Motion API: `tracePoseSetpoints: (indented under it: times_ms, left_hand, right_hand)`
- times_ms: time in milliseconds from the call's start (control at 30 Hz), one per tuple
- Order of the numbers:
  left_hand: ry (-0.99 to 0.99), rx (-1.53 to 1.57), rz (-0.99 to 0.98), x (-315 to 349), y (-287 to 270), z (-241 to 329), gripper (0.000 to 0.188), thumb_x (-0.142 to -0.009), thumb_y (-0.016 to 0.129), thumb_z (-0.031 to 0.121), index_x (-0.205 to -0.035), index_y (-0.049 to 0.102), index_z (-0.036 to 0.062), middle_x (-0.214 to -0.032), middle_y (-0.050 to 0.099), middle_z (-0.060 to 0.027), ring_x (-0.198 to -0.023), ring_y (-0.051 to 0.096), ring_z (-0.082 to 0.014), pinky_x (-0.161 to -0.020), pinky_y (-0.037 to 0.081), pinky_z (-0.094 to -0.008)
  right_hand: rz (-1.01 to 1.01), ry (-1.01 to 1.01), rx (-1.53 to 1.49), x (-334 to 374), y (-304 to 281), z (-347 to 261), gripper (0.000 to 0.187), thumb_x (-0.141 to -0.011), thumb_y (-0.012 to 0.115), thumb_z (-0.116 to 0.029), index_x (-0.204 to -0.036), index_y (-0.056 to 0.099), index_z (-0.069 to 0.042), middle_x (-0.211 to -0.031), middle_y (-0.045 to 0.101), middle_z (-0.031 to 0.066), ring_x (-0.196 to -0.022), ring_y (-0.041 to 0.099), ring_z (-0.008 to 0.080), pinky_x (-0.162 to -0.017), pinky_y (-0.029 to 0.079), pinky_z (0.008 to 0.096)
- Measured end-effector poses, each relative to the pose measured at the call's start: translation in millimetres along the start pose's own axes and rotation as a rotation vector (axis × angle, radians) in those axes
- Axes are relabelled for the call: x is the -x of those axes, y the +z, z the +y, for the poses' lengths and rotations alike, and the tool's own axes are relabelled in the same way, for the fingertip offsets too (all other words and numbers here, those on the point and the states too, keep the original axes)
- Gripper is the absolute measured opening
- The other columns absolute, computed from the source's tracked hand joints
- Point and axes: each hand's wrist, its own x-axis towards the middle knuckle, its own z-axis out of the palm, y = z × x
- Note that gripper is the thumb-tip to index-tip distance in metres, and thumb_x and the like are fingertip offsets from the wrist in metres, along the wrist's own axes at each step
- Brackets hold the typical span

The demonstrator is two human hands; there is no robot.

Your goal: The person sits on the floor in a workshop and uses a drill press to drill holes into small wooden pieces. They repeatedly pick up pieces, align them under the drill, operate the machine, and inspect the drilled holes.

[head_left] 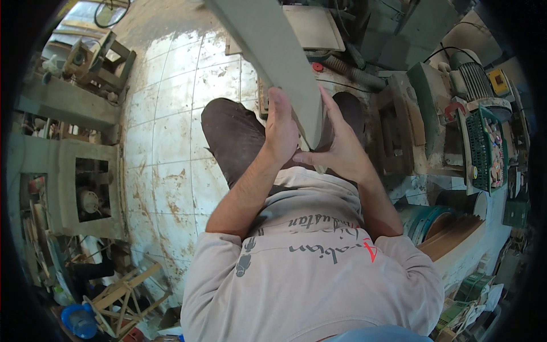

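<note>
A long pale board (272, 51) slants from the top of the view down to my lap, its near end just in front of my waist. Against its left side lies my left hand (280, 130), fingers together and pointing away. My right hand (345, 149) takes the right side, with its fingers stretched along the edge and its thumb reaching across near the low end. The board is held between the two hands. Part of its lower end is hidden by the right hand and thumb. Dark trousers (231, 134) show on both sides of it.
On the right, a motor (476, 80) sits on a green machine beside a green basket (481, 148) of small pieces. A ribbed hose (356, 74) runs ahead. Heavy machine frames (65, 188) line the left of the stained tile floor (171, 131); a wooden frame (122, 296) stands lower left.
</note>
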Motion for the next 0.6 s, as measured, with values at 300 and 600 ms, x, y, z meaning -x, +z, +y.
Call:
tracePoseSetpoints:
  times_ms: [300,600]
  left_hand:
    - [0.098,-0.188,-0.039,3,-8,-4,0.088,-0.089,0.023,0.074,-0.144,0.032,0.0046,-0.138,0.041,-0.0094,-0.128,0.042,-0.0205,-0.108,0.036,-0.0369]
    - [0.215,0.006,-0.068,3,-30,9,0.079,-0.090,0.048,0.064,-0.141,0.035,0.0043,-0.144,0.038,-0.0092,-0.133,0.039,-0.0207,-0.107,0.037,-0.0384]
  right_hand:
    - [-0.254,-0.018,-0.231,-2,-6,16,0.118,-0.064,0.086,-0.019,-0.153,0.011,-0.003,-0.153,0.028,0.0222,-0.142,0.029,0.0276,-0.115,0.023,0.0357]
    - [-0.313,-0.051,-0.148,-12,-15,28,0.108,-0.061,0.080,-0.014,-0.152,0.022,-0.006,-0.145,0.038,0.0192,-0.134,0.038,0.0273,-0.112,0.027,0.0357]
